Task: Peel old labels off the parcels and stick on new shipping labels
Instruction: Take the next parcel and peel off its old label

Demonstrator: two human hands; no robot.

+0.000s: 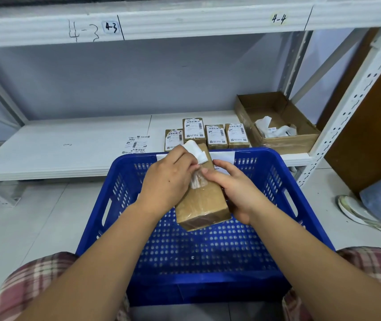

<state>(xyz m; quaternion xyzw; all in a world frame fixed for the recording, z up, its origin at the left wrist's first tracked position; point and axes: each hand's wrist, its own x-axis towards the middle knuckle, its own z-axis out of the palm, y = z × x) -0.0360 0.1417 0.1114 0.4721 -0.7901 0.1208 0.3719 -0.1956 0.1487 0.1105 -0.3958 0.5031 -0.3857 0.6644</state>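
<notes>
White shelf (69,144) behind carries four labelled parcels (216,135) and an open cardboard box (277,140). Over the blue basket (300,181), brown parcel (205,202) is held tilted: right hand (238,191) grips its right side, left hand (168,181) pinches the part-peeled white label (196,151) at its far end.

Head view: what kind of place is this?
Probably a warehouse or parcel stockroom: white metal shelving marked 4-3 and 4-4, a row of labelled parcels on the shelf beside loose shipping labels, and a blue crate.
</notes>
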